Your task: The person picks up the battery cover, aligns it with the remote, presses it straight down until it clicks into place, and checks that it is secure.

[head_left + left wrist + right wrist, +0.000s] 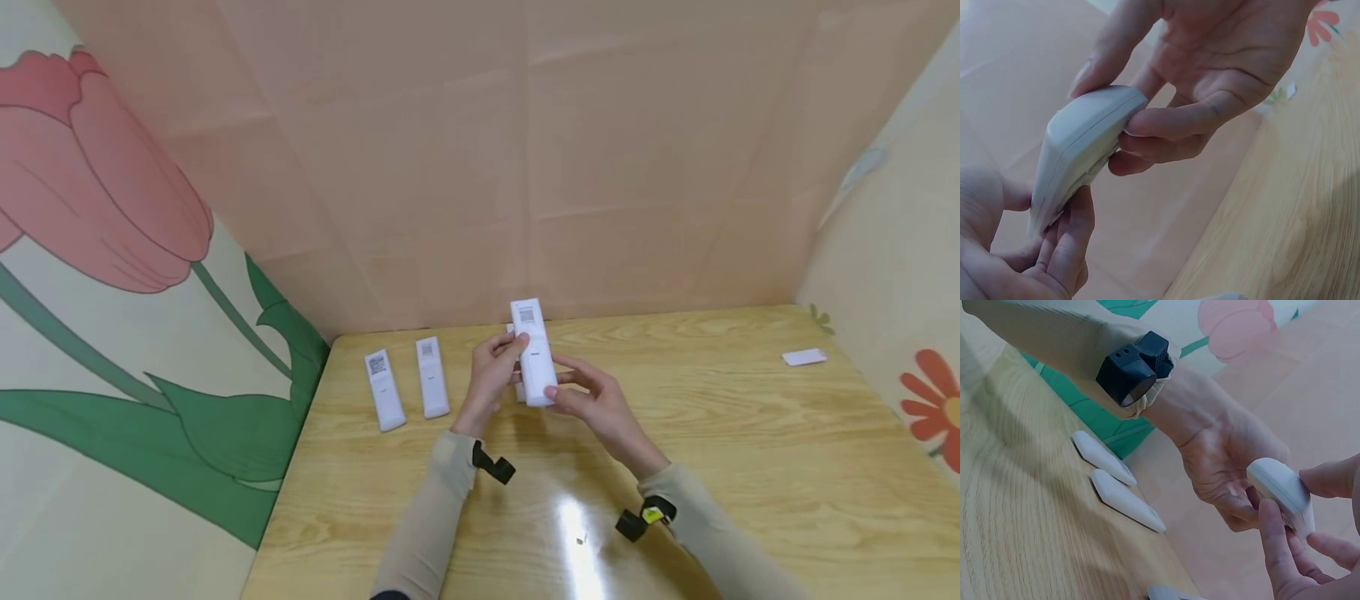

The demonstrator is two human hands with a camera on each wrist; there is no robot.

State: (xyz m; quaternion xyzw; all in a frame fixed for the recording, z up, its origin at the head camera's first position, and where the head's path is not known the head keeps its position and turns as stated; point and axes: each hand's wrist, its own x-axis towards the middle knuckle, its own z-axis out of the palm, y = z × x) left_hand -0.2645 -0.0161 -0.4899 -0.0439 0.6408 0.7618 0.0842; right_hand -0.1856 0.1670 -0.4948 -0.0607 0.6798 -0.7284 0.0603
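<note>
A white remote control (534,358) is held up above the table, its back with a printed code label facing the head camera. My left hand (491,375) grips it along its left side, thumb on the back. With thumb and fingers my right hand (597,400) pinches the near end. Both wrist views show fingers of each hand on the held remote control (1085,122). Two similar white remote controls, one farther left (386,390) and one nearer (432,377), lie label up on the table. Another white piece (520,392) lies mostly hidden behind the held one.
The wooden table (712,433) reaches back to a wall hung with a pinkish-brown sheet (637,167). A small flat white object (804,357) lies near the right edge. Painted walls stand at both sides. Each wrist carries a black camera mount (1135,369).
</note>
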